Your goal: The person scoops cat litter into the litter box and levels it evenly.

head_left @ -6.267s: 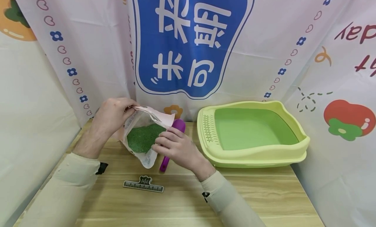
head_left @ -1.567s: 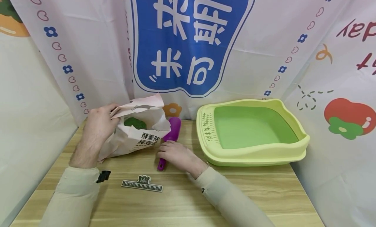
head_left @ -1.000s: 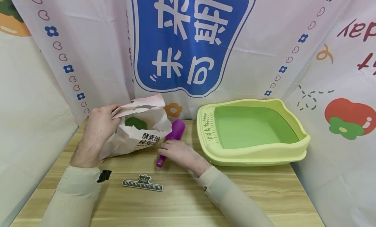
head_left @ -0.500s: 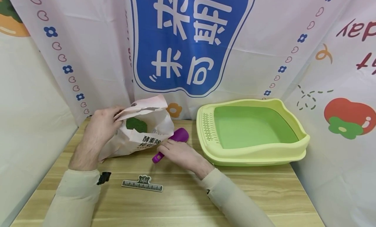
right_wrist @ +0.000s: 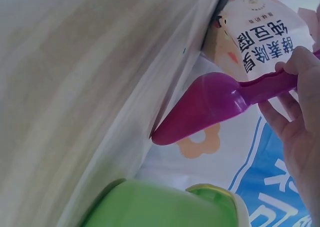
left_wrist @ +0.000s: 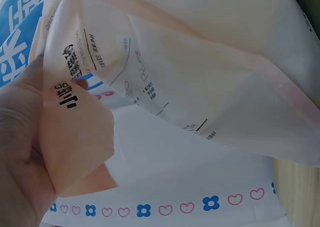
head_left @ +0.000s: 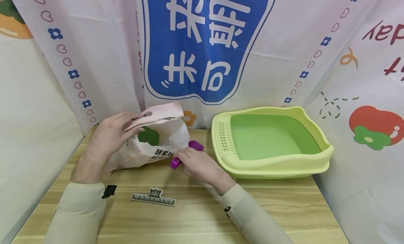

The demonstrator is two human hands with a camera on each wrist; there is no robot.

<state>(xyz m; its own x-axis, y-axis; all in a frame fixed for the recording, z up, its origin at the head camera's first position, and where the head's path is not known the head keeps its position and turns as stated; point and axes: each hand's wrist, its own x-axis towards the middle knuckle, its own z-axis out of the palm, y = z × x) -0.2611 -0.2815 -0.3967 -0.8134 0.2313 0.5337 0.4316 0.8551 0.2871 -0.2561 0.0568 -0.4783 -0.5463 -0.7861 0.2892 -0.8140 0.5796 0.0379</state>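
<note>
My left hand [head_left: 110,135] grips the top edge of a pale pink cat litter bag [head_left: 135,156] at the left of the table. In the left wrist view the thumb and fingers of the left hand [left_wrist: 20,147] are round the bag's folded edge [left_wrist: 80,147]. Green granules [head_left: 149,136] show through the bag's open mouth. Close by its right side, my right hand [head_left: 202,166] holds a purple scoop [head_left: 196,145] by the handle. The right wrist view shows the scoop's blade [right_wrist: 200,104] pointing away from the fingers, its rounded underside turned to the camera.
A light green litter box [head_left: 268,165] with a slotted left rim stands at the right. In front of the bag lies a flat clip [head_left: 153,199] with a piano-key pattern. A printed curtain [head_left: 284,61] hangs right behind the table.
My right hand has gone from the bag's rim to the scoop, gripped its handle and turned it. Over the last second my left hand and the bag's mouth have shifted slightly right.
</note>
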